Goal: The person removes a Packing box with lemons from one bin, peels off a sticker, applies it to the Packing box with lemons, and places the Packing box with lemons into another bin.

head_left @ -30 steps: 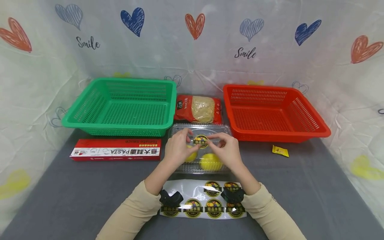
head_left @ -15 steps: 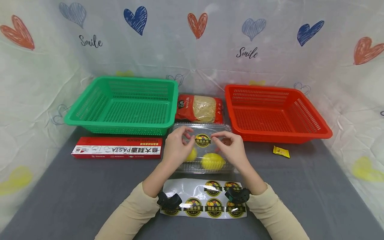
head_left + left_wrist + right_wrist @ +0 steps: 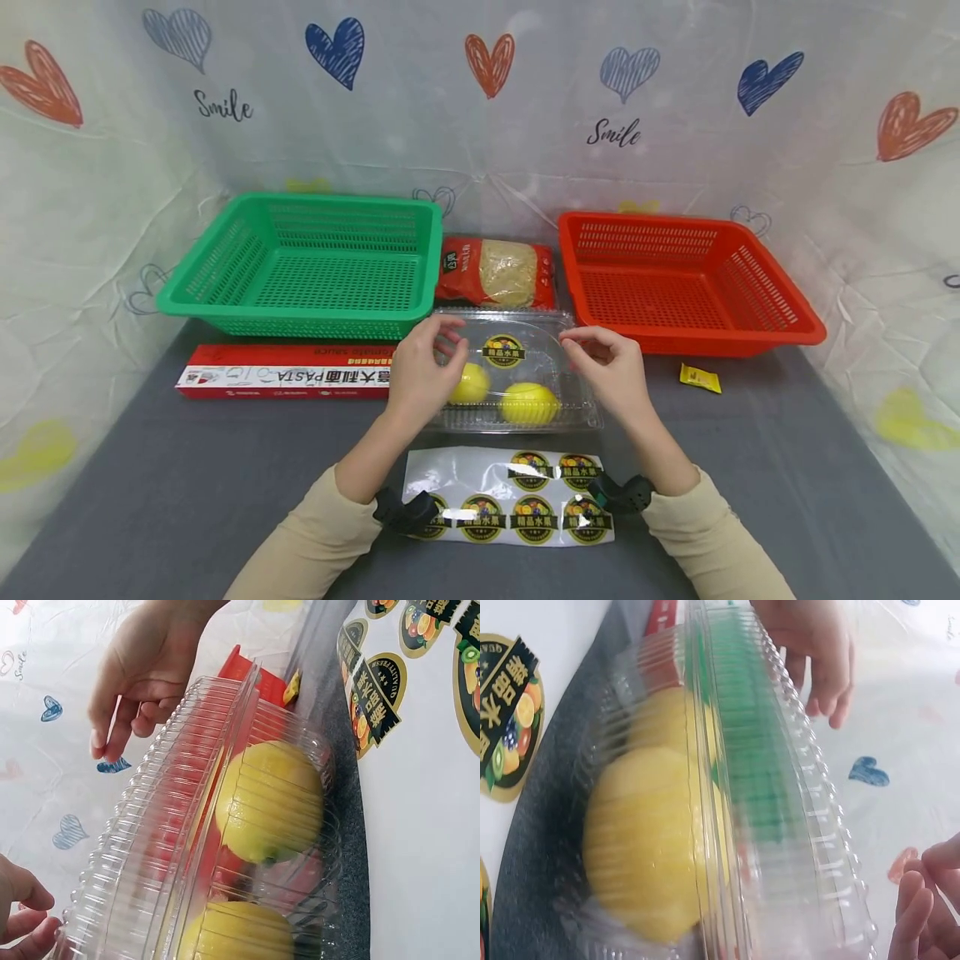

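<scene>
While left grip and right grip hover loosely released, clear container below, between them

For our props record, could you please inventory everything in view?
Container: 1, clear, centre
Fruits: 2, yellow, inside container
Sticker sheet: 1, white, front centre
Labels: 7 visible, mostly black, six on sheet, one on container
Green basket: 1, green, back left
Red basket: 1, red, back right
Bag: 1, mostly red, between baskets
Pasta box: 1, red and white, left
Packet: 1, yellow, right
Table: 1, grey, underneath
Backdrop: 1, whitish, behind
Wrist cameras: 2, black, wrists
Sleeves: 2, beige, forearms
Left hand: 1, bare, container's left
Right hand: 1, bare, container's right
</scene>
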### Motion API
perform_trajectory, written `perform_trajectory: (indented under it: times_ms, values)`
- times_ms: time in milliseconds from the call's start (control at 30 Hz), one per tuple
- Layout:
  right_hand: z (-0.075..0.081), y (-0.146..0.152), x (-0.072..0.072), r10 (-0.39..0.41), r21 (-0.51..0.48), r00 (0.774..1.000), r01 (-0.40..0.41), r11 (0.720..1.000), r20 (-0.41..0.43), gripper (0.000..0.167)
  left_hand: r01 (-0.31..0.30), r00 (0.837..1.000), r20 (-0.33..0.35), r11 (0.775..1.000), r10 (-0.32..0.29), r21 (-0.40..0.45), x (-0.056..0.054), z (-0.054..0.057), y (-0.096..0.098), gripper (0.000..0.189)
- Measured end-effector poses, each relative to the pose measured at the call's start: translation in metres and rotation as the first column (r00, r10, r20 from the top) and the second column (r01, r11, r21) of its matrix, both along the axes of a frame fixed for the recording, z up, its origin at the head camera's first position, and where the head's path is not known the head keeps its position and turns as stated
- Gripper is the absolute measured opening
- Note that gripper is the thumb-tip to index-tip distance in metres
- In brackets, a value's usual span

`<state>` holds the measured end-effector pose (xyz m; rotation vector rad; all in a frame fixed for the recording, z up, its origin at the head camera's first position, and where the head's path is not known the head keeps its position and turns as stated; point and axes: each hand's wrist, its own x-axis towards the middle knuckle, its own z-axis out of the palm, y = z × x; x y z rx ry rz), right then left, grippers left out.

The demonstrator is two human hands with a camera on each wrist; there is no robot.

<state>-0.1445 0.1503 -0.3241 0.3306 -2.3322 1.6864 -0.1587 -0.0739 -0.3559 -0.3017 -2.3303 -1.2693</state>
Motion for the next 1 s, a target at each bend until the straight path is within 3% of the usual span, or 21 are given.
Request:
perform_trajectory:
  times_ms: [200,467,733,1000]
  values:
    - [-0.001,0.01,0.002,-0.049,0.036,0.999,0.05,0.998,-0.01,0.014,0.035,0.999,0.033,0.998,-0.037,0.06,0.002,-0.001,-0.005,0.021]
    - [-0.029,0.035,-0.011,-0.133,0.044,0.991,0.133,0.99,0.009,0.018,0.007,0.997,0.074,1.0,-0.008,0.011,0.006,-0.002,-0.011,0.027]
    - [-0.032,0.05,-0.01,-0.179,0.0,0.984,0.179,0.984,-0.004,0.02,-0.012,0.985,0.169,0.999,0.017,-0.034,0.012,-0.003,-0.016,0.035]
    - [-0.032,0.063,-0.006,-0.243,-0.022,0.97,0.243,0.97,0.024,0.02,0.027,0.979,0.2,1.0,-0.024,-0.01,0.013,-0.009,-0.021,0.042]
